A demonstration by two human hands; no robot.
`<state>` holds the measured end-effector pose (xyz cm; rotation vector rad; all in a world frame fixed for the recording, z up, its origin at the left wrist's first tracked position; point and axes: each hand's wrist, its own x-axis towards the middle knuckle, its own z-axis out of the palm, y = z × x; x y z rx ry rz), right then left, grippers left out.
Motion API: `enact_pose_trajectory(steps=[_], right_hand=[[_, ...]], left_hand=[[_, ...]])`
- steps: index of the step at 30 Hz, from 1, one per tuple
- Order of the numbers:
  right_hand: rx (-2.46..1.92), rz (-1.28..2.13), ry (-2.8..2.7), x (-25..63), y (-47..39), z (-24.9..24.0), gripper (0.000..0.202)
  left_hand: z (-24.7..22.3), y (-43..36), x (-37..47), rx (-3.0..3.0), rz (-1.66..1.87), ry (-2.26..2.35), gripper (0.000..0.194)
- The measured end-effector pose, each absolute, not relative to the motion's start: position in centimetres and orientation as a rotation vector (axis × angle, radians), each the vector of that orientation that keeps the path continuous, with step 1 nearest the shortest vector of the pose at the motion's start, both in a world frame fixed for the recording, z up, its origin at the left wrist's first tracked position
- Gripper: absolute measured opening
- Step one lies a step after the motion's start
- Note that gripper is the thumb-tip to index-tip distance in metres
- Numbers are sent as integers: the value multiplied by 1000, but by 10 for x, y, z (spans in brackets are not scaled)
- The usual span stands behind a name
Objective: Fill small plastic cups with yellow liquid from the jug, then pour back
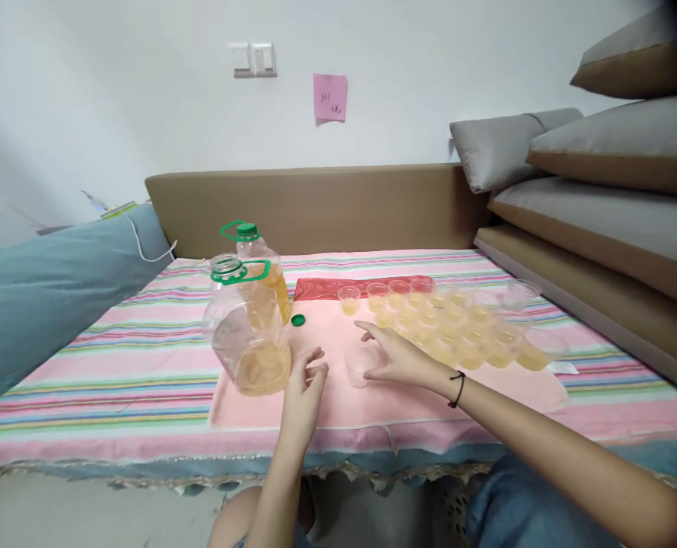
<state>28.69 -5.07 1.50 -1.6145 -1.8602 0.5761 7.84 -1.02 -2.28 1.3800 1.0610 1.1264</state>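
My left hand (pixel 306 380) is just right of the front jug, fingers loosely curved and apart, holding nothing. This clear plastic jug (pixel 247 335) has a green ring handle, no cap, and a little yellow liquid at the bottom. My right hand (pixel 395 354) reaches in from the right with thumb and fingers spread around a clear plastic cup (pixel 357 365). The thumb overlaps the cup; whether it touches cannot be made out. Right of that hand stand several rows of clear cups (pixel 469 350) with yellow liquid. A single filled cup (pixel 349 302) stands behind.
A second jug (pixel 278 281), capped in green, stands behind the first. A loose green cap (pixel 298 320) lies on the pink mat (pixel 321 407). Red plastic packaging (pixel 321 289) lies behind the cups. Stacked cushions (pixel 612 213) line the right side.
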Motion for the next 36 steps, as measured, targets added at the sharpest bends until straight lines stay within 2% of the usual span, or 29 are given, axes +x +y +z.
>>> enact_pose_trajectory(steps=[11, 21, 23, 27, 29, 32, 36], right_hand=[[-1620, 483, -1932, 280, -45, -6, 87], [-1600, 483, -1943, 283, -45, -1, 83], [-1552, 469, -1922, 282, -43, 2, 74], [-1385, 429, -1830, 267, -32, 14, 35], [-1310, 478, -1775, 250, -24, 20, 29], [-1219, 634, -1701, 218, -11, 22, 43], [-1096, 812, -1603, 176, 13, 8, 85]], left_hand=[[-19, -11, 62, 1304, 1184, 1056, 47], [-12, -13, 58, 1299, 1213, 1056, 43], [-8, -15, 56, 1309, 1247, 1059, 39], [3, -22, 49, 1385, 1426, 1047, 27], [7, -24, 43, 1427, 1601, 1071, 23], [10, -22, 29, 1366, 1856, 1160, 19], [6, -9, 6, 1131, 1940, 1319, 23]])
